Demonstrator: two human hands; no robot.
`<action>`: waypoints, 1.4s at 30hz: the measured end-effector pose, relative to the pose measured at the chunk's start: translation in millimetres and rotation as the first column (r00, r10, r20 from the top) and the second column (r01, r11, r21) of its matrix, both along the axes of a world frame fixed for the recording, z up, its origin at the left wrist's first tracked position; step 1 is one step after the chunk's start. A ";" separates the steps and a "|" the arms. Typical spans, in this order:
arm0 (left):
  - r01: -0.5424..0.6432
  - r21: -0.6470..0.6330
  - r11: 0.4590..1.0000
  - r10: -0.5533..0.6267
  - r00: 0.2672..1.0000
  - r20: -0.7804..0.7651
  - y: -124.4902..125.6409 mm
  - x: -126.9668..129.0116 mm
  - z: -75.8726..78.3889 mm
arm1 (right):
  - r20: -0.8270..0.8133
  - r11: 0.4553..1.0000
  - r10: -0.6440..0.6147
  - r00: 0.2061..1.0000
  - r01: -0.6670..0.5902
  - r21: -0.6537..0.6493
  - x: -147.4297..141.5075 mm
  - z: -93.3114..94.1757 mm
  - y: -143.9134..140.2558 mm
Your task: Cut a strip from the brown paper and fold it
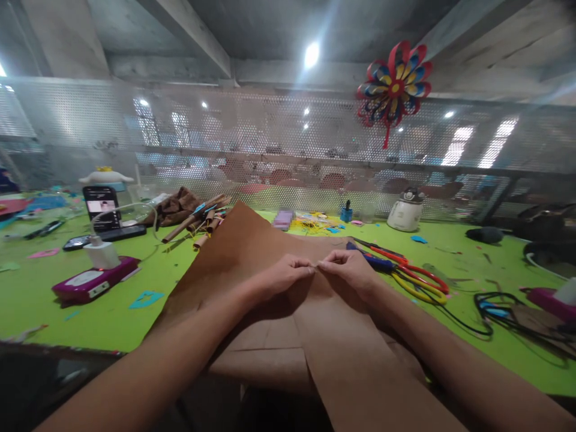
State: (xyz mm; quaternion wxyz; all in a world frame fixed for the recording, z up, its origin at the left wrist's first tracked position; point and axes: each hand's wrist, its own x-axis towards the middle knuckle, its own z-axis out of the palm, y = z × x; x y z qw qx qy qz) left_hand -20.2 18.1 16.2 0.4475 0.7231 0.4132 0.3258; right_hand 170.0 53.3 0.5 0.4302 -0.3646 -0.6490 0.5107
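A large sheet of brown paper (243, 252) lies on the green table (49, 294), with its far left part raised into a peak and a strip hanging over the near edge. My left hand (283, 275) and my right hand (348, 268) meet over the sheet's middle. Both pinch the paper, thumb against forefinger, at a point where their fingertips almost touch. My forearms reach in from the bottom corners.
Scissors with red and yellow handles (411, 277) lie right of the sheet, beside black cables (504, 309). At left stand a phone (101, 207), a white charger on a magenta box (96, 277) and several brown paper rolls (198, 222). A paper pinwheel (395, 84) hangs on the mesh fence.
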 end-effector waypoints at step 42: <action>0.012 -0.156 0.988 -0.015 1.000 -0.018 11.8 -12.6 -12.0 | 0.054 0.998 -0.051 0.997 0.049 0.040 16.2 4.5 11.1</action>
